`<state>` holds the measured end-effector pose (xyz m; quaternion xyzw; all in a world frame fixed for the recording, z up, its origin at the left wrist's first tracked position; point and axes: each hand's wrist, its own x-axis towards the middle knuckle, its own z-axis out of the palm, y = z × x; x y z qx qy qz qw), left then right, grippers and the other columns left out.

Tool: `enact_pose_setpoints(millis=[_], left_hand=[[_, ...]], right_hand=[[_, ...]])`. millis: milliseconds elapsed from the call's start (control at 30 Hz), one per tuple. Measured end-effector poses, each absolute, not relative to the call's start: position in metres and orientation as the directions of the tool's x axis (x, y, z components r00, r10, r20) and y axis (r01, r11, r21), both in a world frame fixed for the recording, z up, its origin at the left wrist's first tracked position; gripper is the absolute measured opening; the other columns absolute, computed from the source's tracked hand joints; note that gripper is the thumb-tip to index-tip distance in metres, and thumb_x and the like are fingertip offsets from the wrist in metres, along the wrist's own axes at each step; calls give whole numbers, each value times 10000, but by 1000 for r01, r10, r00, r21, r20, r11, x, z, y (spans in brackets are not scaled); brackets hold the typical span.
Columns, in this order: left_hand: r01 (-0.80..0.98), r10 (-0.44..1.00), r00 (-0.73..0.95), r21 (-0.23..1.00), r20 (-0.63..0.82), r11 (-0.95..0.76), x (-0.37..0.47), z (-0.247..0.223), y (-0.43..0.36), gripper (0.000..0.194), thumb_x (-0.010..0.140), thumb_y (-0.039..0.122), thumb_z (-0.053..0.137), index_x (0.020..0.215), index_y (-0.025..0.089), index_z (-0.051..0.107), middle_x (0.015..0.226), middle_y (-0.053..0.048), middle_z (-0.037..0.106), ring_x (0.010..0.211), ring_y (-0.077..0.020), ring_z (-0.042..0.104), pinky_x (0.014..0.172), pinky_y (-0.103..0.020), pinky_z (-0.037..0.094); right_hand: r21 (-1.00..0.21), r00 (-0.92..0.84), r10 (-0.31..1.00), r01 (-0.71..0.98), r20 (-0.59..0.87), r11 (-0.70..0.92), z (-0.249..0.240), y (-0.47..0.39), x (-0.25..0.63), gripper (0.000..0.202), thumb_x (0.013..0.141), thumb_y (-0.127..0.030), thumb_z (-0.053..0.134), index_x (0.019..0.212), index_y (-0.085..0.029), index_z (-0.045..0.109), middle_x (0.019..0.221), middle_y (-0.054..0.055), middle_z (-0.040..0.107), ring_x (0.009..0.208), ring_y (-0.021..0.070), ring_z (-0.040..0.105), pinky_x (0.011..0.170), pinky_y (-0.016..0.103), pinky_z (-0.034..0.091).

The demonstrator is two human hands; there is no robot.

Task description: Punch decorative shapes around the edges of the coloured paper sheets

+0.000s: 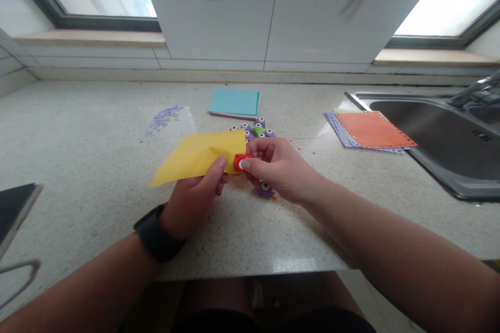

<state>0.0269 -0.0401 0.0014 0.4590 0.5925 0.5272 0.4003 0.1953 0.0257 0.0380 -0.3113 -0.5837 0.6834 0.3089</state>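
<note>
My left hand (199, 189) pinches a sheet of yellow paper (195, 152) along its near edge, thumb on top. The sheet is held above the counter and bends a little. My right hand (279, 166) grips a red craft punch (242, 162) at the paper's right edge, with the thumb on its white button. Just behind the hands, several small punches stand together, among them a green punch (258, 129) and purple ones, partly hidden by the paper. A purple punch (266, 189) sits below my right hand, beside small orange-red paper bits.
A stack of blue paper (234, 102) lies behind the punches. Purple paper bits (164, 118) are heaped at the left. Punched orange paper (377, 129) on other sheets rests by the sink (425, 151). A dark panel (17, 208) is at the left edge.
</note>
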Motion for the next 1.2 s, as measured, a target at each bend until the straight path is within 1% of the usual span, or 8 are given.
enact_pose_setpoints(millis=[200, 367, 467, 567, 800, 1033, 1200], left_hand=[[138, 966, -260, 990, 6, 31, 28, 4, -40, 392, 923, 445, 596, 620, 196, 599, 601, 7, 588, 575, -148, 541, 611, -287, 460], [99, 961, -277, 995, 19, 8, 27, 1, -40, 384, 909, 461, 617, 638, 190, 631, 602, 5, 601, 545, -141, 533, 554, -275, 450], [55, 961, -276, 998, 6, 10, 26, -1, -39, 364, 899, 458, 637, 656, 187, 644, 611, 0, 611, 544, -139, 533, 527, -265, 449], [28, 965, -261, 1000, -1, 9, 26, -1, -39, 349, 903, 443, 639, 668, 184, 645, 622, -4, 608, 560, -142, 531, 522, -263, 449], [-20, 967, -257, 1000, -1, -5, 27, 3, -39, 302, 913, 400, 624, 702, 183, 642, 618, 4, 587, 549, -139, 511, 515, -264, 434], [-28, 965, -261, 1000, -7, 0, 25, 0, -38, 332, 911, 400, 630, 663, 180, 636, 621, -7, 605, 563, -137, 538, 520, -254, 450], [-44, 963, -268, 999, -9, -3, 25, -2, -37, 332, 899, 395, 641, 655, 171, 648, 610, -7, 628, 531, -135, 545, 501, -255, 452]], right_hand=[[-989, -623, 779, -66, -64, -135, 39, 25, 196, 310, 704, -309, 840, 702, -181, 557, 534, -52, 556, 460, 78, 486, 413, 191, 340], [-987, -671, 739, -65, -65, -146, 37, 28, 197, 300, 729, -345, 829, 724, -178, 581, 567, -36, 589, 473, 83, 505, 426, 197, 363], [-985, -656, 752, -77, -66, -154, 34, 30, 197, 297, 760, -380, 805, 749, -177, 588, 603, -20, 613, 494, 93, 535, 447, 206, 398], [-980, -635, 769, -96, -75, -175, 32, 31, 197, 278, 775, -380, 791, 775, -172, 607, 635, -8, 628, 523, 103, 567, 479, 218, 440], [-964, -603, 786, -102, -136, -245, 37, 32, 196, 260, 761, -360, 786, 773, -164, 616, 653, 7, 618, 534, 106, 563, 490, 227, 453], [-954, -594, 797, -162, -110, -252, 34, 36, 198, 230, 774, -352, 755, 783, -167, 619, 677, 8, 627, 525, 105, 561, 492, 231, 441], [-942, -536, 843, -253, -52, -219, 33, 43, 203, 191, 812, -340, 670, 785, -158, 615, 636, 6, 603, 519, 123, 556, 481, 251, 430]])
